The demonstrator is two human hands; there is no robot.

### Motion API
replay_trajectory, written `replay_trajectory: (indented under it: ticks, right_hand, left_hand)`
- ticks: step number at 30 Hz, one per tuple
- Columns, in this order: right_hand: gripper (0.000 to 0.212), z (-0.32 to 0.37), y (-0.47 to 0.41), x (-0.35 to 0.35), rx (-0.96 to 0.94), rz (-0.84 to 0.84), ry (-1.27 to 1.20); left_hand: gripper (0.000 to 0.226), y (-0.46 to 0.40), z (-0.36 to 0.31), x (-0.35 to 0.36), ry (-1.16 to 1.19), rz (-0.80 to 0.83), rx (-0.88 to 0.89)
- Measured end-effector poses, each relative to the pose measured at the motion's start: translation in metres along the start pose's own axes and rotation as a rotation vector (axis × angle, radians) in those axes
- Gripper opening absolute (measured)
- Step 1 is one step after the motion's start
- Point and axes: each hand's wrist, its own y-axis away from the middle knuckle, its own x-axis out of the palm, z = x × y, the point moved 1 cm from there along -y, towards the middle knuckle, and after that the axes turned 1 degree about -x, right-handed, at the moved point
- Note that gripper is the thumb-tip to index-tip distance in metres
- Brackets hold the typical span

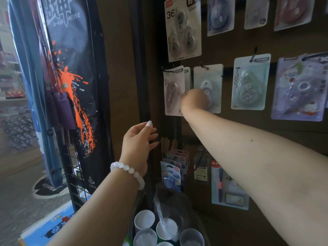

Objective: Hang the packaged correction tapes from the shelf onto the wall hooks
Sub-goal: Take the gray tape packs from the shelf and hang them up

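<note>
A pink-toned correction tape pack [173, 89] hangs on a black wall hook [166, 69] at the left end of the middle row, with another pack just behind it. My right hand [194, 101] is closed, its fingertips pinching the right edge of that pack. The hand covers the lower part of a pale blue correction tape pack [209, 77] on the neighbouring hook. My left hand [140, 141], with a white bead bracelet on the wrist, hovers lower left of the packs. Its fingers are spread and it holds nothing.
More packs hang on the brown wall: a three-piece pack [183, 29] above, a "Moon" pack [249, 82] and a lilac pack [300, 89] to the right, blue packs [171, 176] below. Paper cups [144, 219] stand at the bottom. A black poster [71, 77] on a grid rack stands left.
</note>
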Motion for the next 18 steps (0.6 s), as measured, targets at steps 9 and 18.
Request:
replay_trajectory:
  ticks: [9,18]
  right_hand:
    - [0.029,-0.019,0.025,-0.007,-0.139,-0.095,-0.138]
    - [0.025,-0.046,0.068,-0.043,-0.224,0.111,-0.189]
  left_hand:
    - [0.013,0.009,-0.004,0.005,-0.02,0.013,0.008]
    - [0.007,0.036,0.003,0.01,-0.385,0.117,-0.008]
